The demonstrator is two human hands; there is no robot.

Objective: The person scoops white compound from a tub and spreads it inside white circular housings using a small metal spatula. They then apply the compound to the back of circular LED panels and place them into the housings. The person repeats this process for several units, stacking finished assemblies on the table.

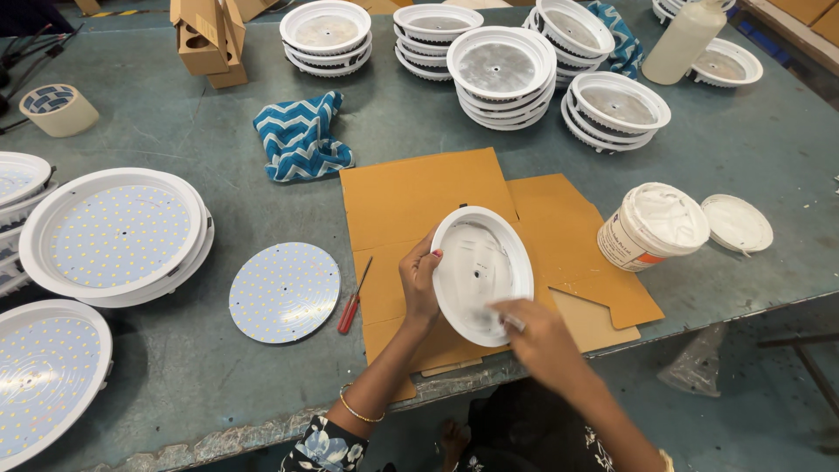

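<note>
My left hand grips the left rim of a round white lamp housing, tilted up over flattened brown cardboard. My right hand is blurred at the housing's lower right edge, fingers touching the smeared inner metal plate; whether it holds anything I cannot tell. A round white LED board lies flat to the left, and a red-handled screwdriver lies between it and my left hand. An open white tub of white paste stands to the right, its lid beside it.
Stacks of white housings fill the back of the grey table. Housings fitted with LED boards sit at the left. A blue zigzag cloth, a tape roll, cardboard boxes and a white bottle lie around.
</note>
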